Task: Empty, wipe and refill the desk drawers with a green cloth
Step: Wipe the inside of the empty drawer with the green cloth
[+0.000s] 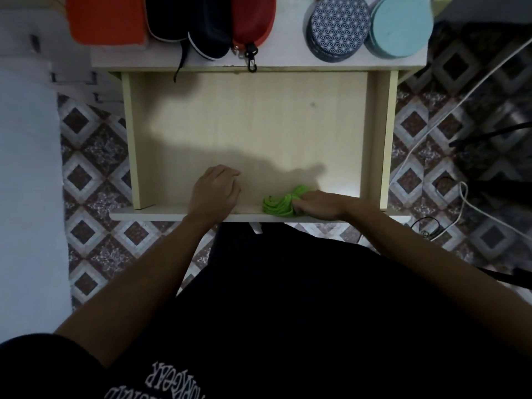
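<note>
A pale wooden drawer [259,119] is pulled out towards me and holds nothing but my hands and the cloth. My right hand [316,204] grips a bunched bright green cloth [280,204] and presses it against the inside of the drawer's front wall [161,216]. My left hand [214,191] rests on the drawer floor just behind that front wall, fingers curled, with nothing in it.
On the desktop [288,57] behind the drawer lie an orange case [106,20], dark pouches [201,30], a red zip pouch [253,21], a stack of patterned round tins [336,27] and pale blue round lids [400,27]. White cables [426,133] trail over the tiled floor at right.
</note>
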